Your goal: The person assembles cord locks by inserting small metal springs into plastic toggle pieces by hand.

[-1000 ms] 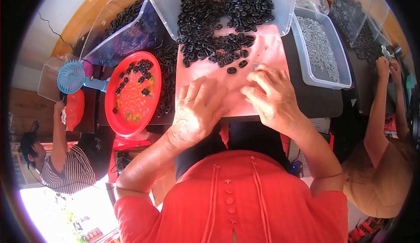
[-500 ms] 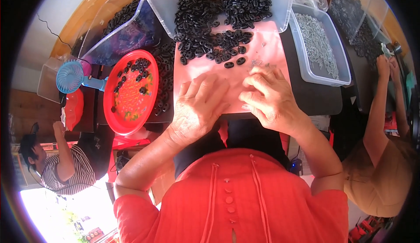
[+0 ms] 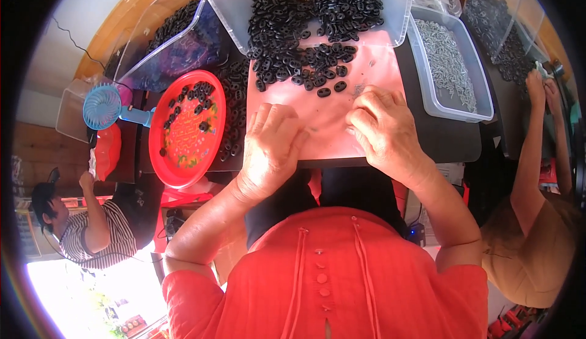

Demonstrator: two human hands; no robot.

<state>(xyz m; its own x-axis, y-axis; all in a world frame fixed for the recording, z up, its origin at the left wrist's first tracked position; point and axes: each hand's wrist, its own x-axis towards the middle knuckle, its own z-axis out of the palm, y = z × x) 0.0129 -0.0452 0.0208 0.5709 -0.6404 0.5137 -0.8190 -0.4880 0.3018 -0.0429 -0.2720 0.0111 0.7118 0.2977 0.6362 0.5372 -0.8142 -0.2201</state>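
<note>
Left hand (image 3: 268,146), centre of frame: fingers bending down toward the pink sheet (image 3: 329,116), grip looking narrow; whether it is holding anything, cannot tell. Right hand (image 3: 390,134), right of centre: fingers curling, thumb lying close to them, contents likewise hidden; a small part gripped this loosely could be slipping unseen. Red tray (image 3: 166,169), left of centre: carrying some black pieces, its near rim apparently overhanging the table edge; a knock from the left forearm could be tipping it. Grey bits (image 3: 358,89), just beyond the right fingertips: lying loose, liable to scattering under a sweeping knuckle. Black two-holed oval pieces (image 3: 323,93), upper centre: spreading from a heap inside the clear bin (image 3: 400,12); careless reaching could be sending more sliding nearer, crowding the working space.
</note>
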